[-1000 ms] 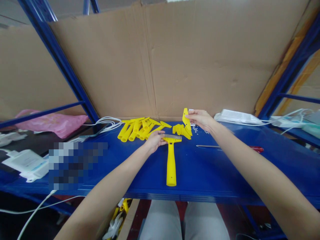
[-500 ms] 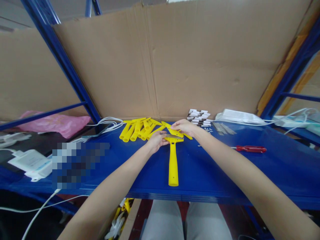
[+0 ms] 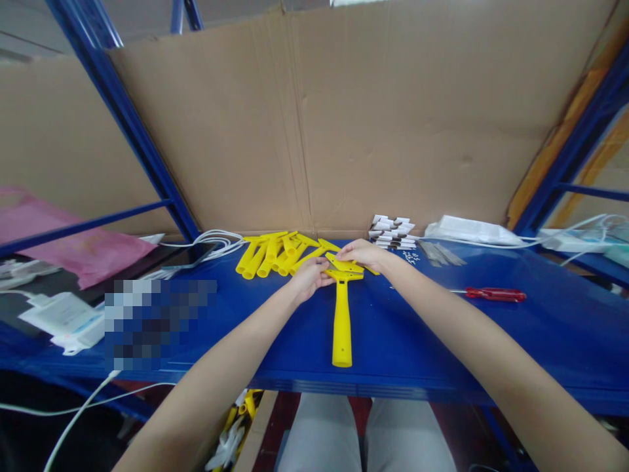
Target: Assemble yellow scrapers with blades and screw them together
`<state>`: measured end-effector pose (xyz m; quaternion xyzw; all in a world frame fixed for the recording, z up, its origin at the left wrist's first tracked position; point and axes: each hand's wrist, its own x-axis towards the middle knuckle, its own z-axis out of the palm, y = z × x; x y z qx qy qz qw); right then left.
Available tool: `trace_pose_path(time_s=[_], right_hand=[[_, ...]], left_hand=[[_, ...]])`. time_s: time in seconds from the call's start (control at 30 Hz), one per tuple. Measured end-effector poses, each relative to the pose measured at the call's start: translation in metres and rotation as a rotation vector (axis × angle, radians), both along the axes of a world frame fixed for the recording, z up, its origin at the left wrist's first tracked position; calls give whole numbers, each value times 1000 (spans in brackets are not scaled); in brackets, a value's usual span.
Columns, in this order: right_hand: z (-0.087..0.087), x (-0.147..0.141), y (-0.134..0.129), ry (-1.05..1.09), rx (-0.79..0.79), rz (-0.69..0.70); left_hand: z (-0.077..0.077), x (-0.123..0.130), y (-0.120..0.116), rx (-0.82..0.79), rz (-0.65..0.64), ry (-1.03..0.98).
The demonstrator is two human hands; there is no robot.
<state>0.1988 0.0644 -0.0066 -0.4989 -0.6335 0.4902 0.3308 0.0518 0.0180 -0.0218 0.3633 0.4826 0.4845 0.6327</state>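
A yellow scraper handle [image 3: 342, 321] lies on the blue table with its round end toward me and its wide head away. My left hand [image 3: 310, 280] is closed on the left end of that head. Over the head, my right hand [image 3: 361, 252] pinches a flat yellow plate [image 3: 344, 265], which sits just above or against it. Behind and to the left of my hands lies a pile of yellow handles [image 3: 270, 254]. Whether a blade lies under the plate is hidden.
A red screwdriver [image 3: 495, 295] lies to the right. Farther back are metal blades [image 3: 442, 254], small screws [image 3: 409, 256], stacked white-and-black pieces [image 3: 392, 232] and a white packet [image 3: 472, 231]. White cables and a charger [image 3: 63, 319] are at left. Cardboard [image 3: 393, 118] stands behind.
The yellow plate in my right hand has come down over the scraper head, covering the grey blade seen there before. At far left the pink bag has shifted left and up.
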Motion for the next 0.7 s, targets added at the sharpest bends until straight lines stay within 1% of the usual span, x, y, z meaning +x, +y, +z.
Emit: trace_pose_path(time_s=[0.13, 0.3, 0.57, 0.7], right_hand=[[-2, 0, 1, 4, -17, 28], [-1, 0, 1, 5, -3, 30], [7, -2, -4, 9, -12, 25], [6, -3, -4, 30, -17, 31]], left_hand=[[-1, -1, 1, 3, -7, -20], [-3, -2, 2, 9, -18, -25], [-6, -5, 5, 24, -39, -76], [-6, -5, 4, 37, -49, -92]])
